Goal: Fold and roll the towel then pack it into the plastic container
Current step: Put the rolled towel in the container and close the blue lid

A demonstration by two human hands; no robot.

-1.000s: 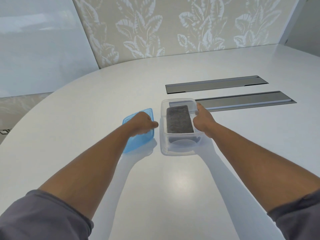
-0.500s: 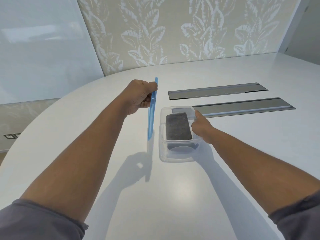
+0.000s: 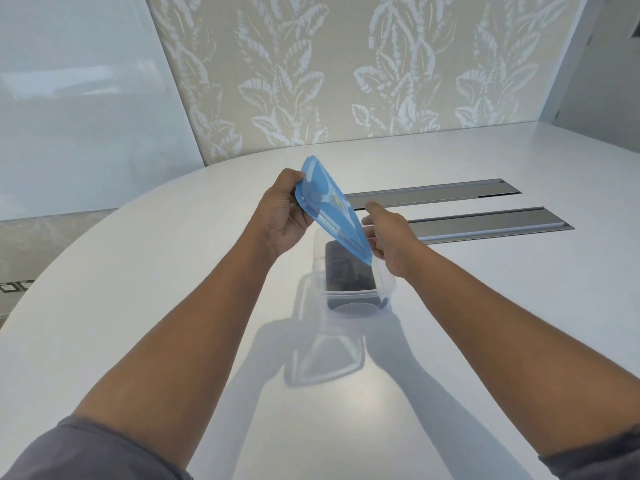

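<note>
Arms: two are seen, bare from the sleeve hems down to the wrists.
Left sleeve (image 3: 86,452): short, dark grey, soft knit cloth; the hem is seen ending above the elbow.
Right sleeve (image 3: 595,459): same dark grey cloth, with a slightly rolled hem edge at the lower corner of the view.
Left hand (image 3: 282,216): bare; no ring, watch or glove is worn.
Right hand (image 3: 391,237): bare; nothing is worn at the wrist.
Markings: no print or logo can be made out on the visible cloth.
</note>
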